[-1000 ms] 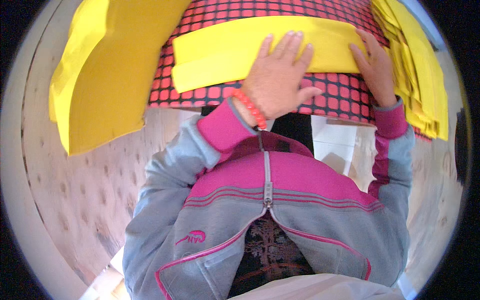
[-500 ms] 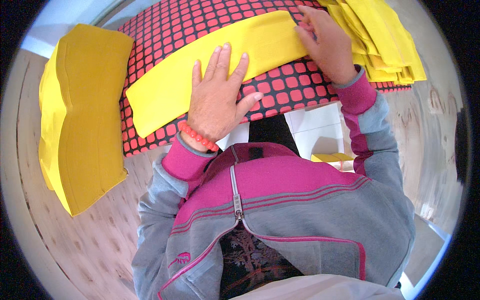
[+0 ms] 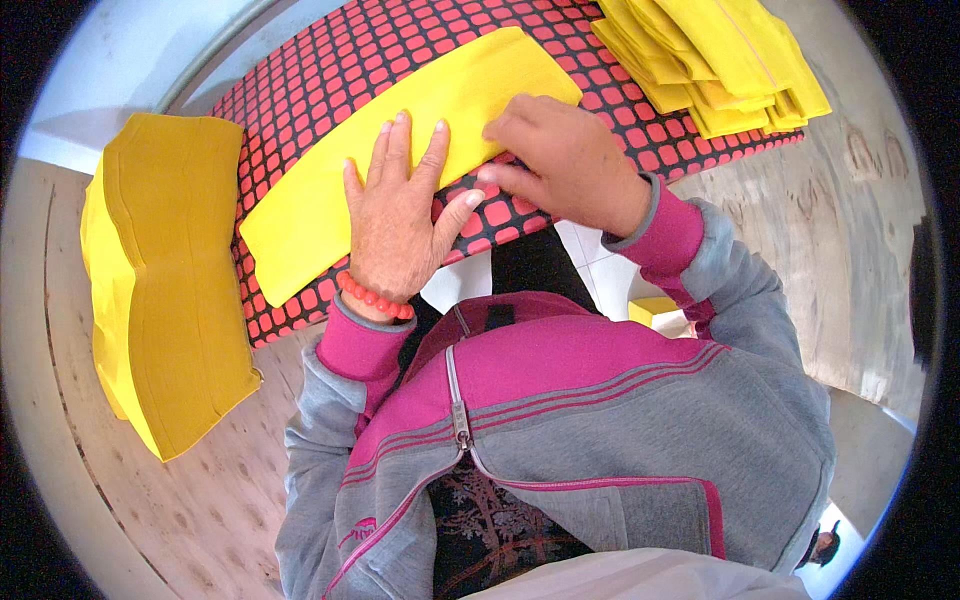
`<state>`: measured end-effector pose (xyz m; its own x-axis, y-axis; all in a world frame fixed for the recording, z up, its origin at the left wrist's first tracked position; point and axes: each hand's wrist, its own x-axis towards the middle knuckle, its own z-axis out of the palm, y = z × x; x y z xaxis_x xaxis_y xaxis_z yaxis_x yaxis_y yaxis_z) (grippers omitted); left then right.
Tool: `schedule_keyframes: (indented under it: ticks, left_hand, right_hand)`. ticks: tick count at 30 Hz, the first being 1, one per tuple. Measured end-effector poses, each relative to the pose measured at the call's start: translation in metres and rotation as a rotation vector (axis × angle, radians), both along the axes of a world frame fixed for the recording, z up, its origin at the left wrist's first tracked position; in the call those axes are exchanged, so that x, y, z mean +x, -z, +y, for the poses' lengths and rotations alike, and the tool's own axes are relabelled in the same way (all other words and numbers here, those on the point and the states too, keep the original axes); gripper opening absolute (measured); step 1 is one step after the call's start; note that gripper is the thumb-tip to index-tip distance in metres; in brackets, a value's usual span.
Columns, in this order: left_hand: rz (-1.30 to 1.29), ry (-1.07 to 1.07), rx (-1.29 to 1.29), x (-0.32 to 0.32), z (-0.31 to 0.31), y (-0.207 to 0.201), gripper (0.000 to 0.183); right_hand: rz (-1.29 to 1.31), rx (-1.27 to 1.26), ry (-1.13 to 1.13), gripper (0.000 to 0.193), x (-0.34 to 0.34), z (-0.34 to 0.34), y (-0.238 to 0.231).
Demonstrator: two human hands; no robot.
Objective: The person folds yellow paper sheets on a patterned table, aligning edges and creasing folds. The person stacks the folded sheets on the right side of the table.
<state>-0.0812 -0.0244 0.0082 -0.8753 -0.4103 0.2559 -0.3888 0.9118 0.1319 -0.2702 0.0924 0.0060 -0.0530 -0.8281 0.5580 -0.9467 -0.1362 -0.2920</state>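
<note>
At five o'clock, nearest, is the worker's grey-and-magenta zipped jacket (image 3: 610, 430), twelve being straight ahead of the worker and the dial centred on the work. The left hand (image 3: 395, 215), at six o'clock above a bracelet of round coral-red beads (image 3: 373, 299), rests flat with spread fingers, grasping nothing. The right hand (image 3: 570, 165), at three o'clock, is half curled at the near edge of a long, bright-yellow fabric strip (image 3: 450, 100); whether it pinches any cloth I cannot tell. The strip lies beneath the hands on a table (image 3: 330, 75) covered in black cloth with rounded red squares. Its long axis runs from eight to two o'clock, the farther end at two.

Work appears midway: this piece is spread out, its smoothing seemingly unfinished. Wide draped yellow fabric (image 3: 180, 240) hangs at eight o'clock; farthest, toward two, sits an uneven yellow fabric stack (image 3: 730, 70). Which pile is finished remains unclear from here.
</note>
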Motion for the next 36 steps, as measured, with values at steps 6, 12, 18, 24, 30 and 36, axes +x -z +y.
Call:
schedule_keyframes:
  ticks: [6, 12, 18, 24, 30, 36]
  left_hand:
    - [0.020, 0.012, -0.066, -0.001, 0.000, 0.001, 0.070]
    - [-0.029, -0.006, -0.058, -0.001, 0.001, 0.001, 0.068]
    - [0.057, 0.006, -0.055, -0.002, 0.001, 0.003, 0.070]
    - [0.014, -0.005, -0.105, -0.003, 0.002, 0.005, 0.070]
    - [0.003, -0.020, -0.098, -0.003, 0.003, 0.004, 0.072]
    - [0.021, -0.038, -0.101, -0.003, 0.004, 0.005, 0.073]
  right_hand:
    - [0.183, -0.016, 0.264, 0.030, -0.014, 0.009, -0.007]
    - [0.159, -0.178, 0.163, 0.033, -0.017, 0.014, -0.009]
    - [0.061, 0.068, 0.106, 0.034, -0.005, 0.012, -0.009]
    - [0.121, -0.063, 0.056, 0.032, 0.008, 0.003, -0.010]
    - [-0.011, 0.057, -0.060, 0.030, 0.010, 0.004, 0.005]
    - [-0.146, 0.118, -0.001, 0.027, -0.007, 0.028, -0.005]
